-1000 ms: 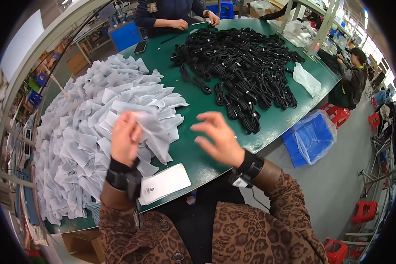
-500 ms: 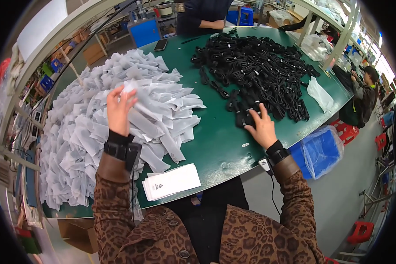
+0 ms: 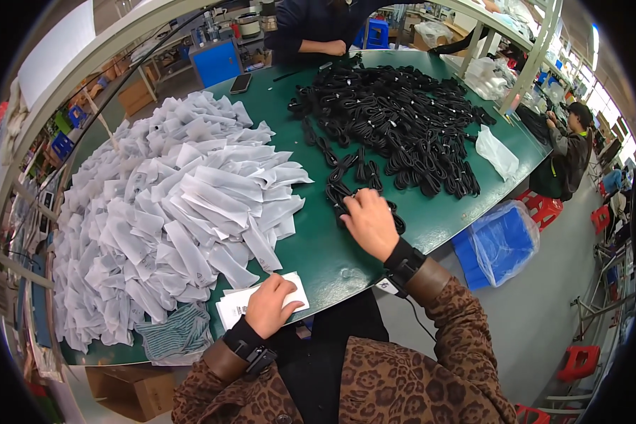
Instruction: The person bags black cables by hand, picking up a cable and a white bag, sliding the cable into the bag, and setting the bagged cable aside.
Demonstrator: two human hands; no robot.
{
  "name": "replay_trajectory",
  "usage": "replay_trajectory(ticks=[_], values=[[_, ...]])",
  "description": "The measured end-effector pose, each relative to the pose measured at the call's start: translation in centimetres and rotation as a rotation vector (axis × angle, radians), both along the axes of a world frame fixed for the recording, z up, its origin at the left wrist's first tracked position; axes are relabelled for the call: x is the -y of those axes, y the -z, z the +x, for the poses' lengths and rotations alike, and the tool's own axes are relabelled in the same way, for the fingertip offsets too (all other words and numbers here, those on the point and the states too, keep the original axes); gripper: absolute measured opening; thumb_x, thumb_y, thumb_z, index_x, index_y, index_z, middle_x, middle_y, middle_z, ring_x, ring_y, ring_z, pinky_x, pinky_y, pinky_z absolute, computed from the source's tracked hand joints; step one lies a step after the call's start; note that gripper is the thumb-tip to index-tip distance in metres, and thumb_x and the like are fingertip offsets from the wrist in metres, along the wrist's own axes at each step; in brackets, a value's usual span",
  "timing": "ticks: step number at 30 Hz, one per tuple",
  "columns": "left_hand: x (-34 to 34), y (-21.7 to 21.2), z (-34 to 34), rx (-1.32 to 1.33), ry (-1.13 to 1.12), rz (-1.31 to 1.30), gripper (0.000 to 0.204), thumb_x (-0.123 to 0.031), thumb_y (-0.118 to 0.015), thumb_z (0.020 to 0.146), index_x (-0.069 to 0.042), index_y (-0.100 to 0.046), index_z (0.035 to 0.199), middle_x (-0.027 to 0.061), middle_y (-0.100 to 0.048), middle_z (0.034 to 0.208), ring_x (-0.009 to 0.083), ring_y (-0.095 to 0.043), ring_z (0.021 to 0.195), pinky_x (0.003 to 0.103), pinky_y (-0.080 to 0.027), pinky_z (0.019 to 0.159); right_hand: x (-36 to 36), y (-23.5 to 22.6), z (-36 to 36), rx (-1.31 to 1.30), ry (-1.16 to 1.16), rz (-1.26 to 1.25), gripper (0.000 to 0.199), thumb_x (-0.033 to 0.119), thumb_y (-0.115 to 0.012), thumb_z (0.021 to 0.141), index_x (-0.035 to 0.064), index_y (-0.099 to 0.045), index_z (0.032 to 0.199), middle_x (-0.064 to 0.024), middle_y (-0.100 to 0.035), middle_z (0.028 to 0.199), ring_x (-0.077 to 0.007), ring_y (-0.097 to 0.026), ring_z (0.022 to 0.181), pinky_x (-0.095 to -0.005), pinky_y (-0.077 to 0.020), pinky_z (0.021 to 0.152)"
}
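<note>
My left hand (image 3: 270,305) rests on a stack of flat white printed slips (image 3: 301,290) at the table's near edge, its thumb apart from the fingers. My right hand (image 3: 372,225) is closed over a looped bundle of black cable (image 3: 339,194), with fingers bent down onto it; the fingertips are partly hidden. Beyond it lies a large heap of coiled black cables (image 3: 396,113), each tied in the middle. To the left spreads a tall pile of narrow, frosted whitish pouches (image 3: 155,205). A dark wristband with a small device sits on each of my wrists.
A striped cloth in clear plastic (image 3: 180,332) lies beside the pouches. A phone (image 3: 241,83) and a white plastic bag (image 3: 497,152) are on the green table (image 3: 318,247). A lined blue bin (image 3: 495,244) stands right. One person stands across the table; another sits at right.
My left hand has come down from above the pouch pile onto the white slips. My right hand has drawn left and nearer, bringing cable out from the heap's edge. The view has shifted slightly.
</note>
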State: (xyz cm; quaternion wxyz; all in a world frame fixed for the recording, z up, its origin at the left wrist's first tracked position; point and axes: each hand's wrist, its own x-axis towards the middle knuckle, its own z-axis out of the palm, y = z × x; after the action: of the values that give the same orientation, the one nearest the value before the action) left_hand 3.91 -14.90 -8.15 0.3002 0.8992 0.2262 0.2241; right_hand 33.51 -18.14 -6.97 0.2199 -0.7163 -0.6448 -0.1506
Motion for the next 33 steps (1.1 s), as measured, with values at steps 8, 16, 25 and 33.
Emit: replay_trajectory(ticks=[8, 16, 25, 33], values=[[0.7, 1.0, 0.3, -0.020, -0.053, 0.070, 0.017, -0.011, -0.073, 0.080, -0.003, -0.059, 0.085, 0.0127, -0.056, 0.084, 0.0340, -0.059, 0.077, 0.040, -0.047, 0.067, -1.5, 3.7, -1.5, 0.231, -0.005, -0.071, 0.026, 0.017, -0.074, 0.072, 0.0025, -0.056, 0.085, -0.0118, -0.051, 0.092, -0.0307, -0.052, 0.091, -0.0386, -0.0465, 0.074], [0.6, 1.7, 0.4, 0.072, -0.195, 0.032, 0.008, -0.003, -0.067, 0.083, 0.000, -0.059, 0.086, 0.0136, -0.056, 0.081, 0.0324, -0.058, 0.075, 0.038, -0.047, 0.066, 0.1, 2.4, -2.7, 0.029, -0.229, 0.047, 0.022, 0.008, -0.069, 0.077, 0.0025, -0.052, 0.089, -0.0136, -0.053, 0.085, -0.0307, -0.054, 0.084, -0.0406, -0.0462, 0.072], [0.7, 1.4, 0.1, 0.148, -0.209, -0.304, 0.007, -0.001, -0.065, 0.086, 0.000, -0.058, 0.089, 0.0096, -0.058, 0.082, 0.0198, -0.055, 0.071, 0.029, -0.046, 0.067, 5.1, 1.8, -5.9, -0.567, -0.378, -0.119, 0.027, 0.007, -0.068, 0.085, -0.0003, -0.051, 0.105, -0.0169, -0.059, 0.093, -0.0352, -0.061, 0.076, -0.0414, -0.0480, 0.064], [1.1, 0.9, 0.1, 0.251, -0.290, -0.356, 0.008, -0.002, -0.063, 0.087, -0.001, -0.056, 0.087, 0.0105, -0.057, 0.084, 0.0260, -0.057, 0.070, 0.033, -0.046, 0.065, 7.9, 1.3, -6.8, -0.234, -0.552, -0.146, 0.026, 0.005, -0.068, 0.084, 0.0006, -0.053, 0.104, -0.0144, -0.059, 0.092, -0.0330, -0.061, 0.076, -0.0402, -0.0478, 0.065]])
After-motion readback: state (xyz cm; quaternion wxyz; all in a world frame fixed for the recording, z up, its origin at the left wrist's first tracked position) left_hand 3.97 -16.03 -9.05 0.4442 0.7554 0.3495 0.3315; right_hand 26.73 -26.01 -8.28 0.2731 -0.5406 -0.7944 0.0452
